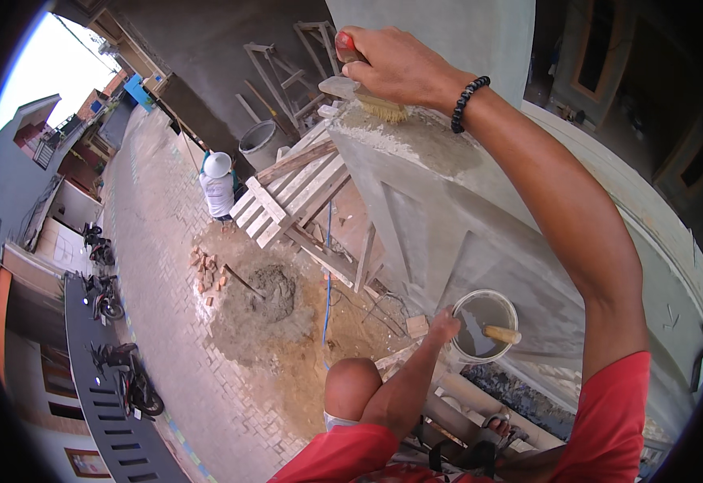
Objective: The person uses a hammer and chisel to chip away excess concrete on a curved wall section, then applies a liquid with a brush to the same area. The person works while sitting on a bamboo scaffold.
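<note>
The right hand [400, 64] has its fingers clamped on a brush [372, 101], bristles on the wet ledge [416, 141] below. The left hand [444, 326] fingers grip a bucket [484, 326] rim.

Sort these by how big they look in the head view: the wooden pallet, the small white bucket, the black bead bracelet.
1. Wooden pallet, though it lies far below.
2. Small white bucket.
3. Black bead bracelet.

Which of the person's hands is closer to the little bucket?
Left. The left hand touches the bucket at its rim; the right hand is far above, holding a brush on the concrete ledge.
</note>
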`<state>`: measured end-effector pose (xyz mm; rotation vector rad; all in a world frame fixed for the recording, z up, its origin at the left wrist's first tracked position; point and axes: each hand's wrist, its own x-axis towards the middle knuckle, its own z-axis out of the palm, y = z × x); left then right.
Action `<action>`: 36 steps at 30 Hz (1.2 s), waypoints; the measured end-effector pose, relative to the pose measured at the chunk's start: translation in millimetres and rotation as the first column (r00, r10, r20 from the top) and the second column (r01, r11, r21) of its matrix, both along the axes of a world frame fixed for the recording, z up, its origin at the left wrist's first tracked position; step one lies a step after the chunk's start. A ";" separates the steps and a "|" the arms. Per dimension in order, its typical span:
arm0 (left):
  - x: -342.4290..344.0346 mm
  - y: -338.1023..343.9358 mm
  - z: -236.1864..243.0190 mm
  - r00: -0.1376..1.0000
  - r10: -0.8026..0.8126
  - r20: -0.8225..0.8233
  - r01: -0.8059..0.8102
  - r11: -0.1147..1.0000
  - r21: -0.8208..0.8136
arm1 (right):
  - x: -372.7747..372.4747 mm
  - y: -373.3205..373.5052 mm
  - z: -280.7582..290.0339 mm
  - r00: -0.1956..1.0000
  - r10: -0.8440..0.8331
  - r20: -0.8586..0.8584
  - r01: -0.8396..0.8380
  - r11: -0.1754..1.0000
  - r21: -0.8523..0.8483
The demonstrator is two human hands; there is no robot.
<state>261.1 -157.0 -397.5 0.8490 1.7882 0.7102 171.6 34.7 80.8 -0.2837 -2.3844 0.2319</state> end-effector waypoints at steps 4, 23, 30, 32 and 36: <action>3.1 6.8 17.1 1.000 -0.008 0.005 0.008 0.999 0.044 | 15.3 3.3 -15.1 0.999 0.027 0.045 -0.026 0.999 -0.025; 0.0 3.8 19.8 0.978 0.062 0.197 -0.047 0.996 -0.076 | 234.0 -135.6 -289.7 0.847 -0.350 0.399 0.530 0.517 -0.672; -5.5 8.8 15.1 0.988 0.033 0.152 -0.025 0.998 -0.059 | 245.6 -161.9 -368.0 0.871 -0.360 0.334 0.479 0.476 -0.737; -8.4 3.1 11.4 0.981 0.016 0.191 -0.011 1.000 -0.029 | 246.9 -158.6 -363.0 0.874 -0.297 0.385 0.486 0.515 -0.706; -17.8 -4.7 -15.5 0.998 0.054 0.035 -0.054 0.998 -0.013 | 240.7 -162.9 -322.8 0.907 -0.349 0.237 0.392 0.487 -0.780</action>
